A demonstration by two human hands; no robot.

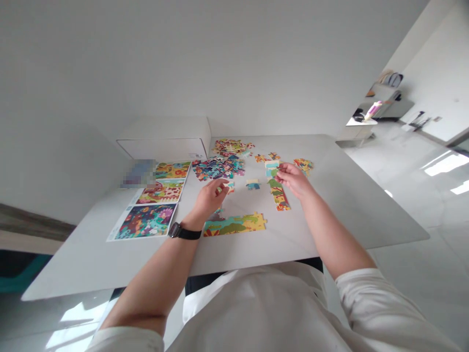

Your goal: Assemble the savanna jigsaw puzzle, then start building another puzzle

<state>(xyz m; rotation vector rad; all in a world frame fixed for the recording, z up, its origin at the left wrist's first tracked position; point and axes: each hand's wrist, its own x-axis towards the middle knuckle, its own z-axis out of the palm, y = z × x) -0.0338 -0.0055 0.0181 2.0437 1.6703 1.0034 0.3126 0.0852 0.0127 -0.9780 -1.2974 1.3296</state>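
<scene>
My left hand [211, 196], with a black watch on the wrist, curls its fingers around a small puzzle piece [230, 185] just above the table. My right hand [292, 179] pinches a pale blue and green puzzle piece [271, 168] and holds it over the top of a joined vertical strip of pieces [279, 194]. A joined horizontal strip [234, 224] lies in front of my left wrist. One loose piece [252, 184] rests between my hands.
Heaps of loose pieces lie at the far side: a dark blue heap [218, 168], a pinkish heap [231, 145], small orange groups [303, 165]. A printed sheet of three pictures [154, 200] lies left, beside a white box [164, 138]. The white table [351, 205] ends near my torso.
</scene>
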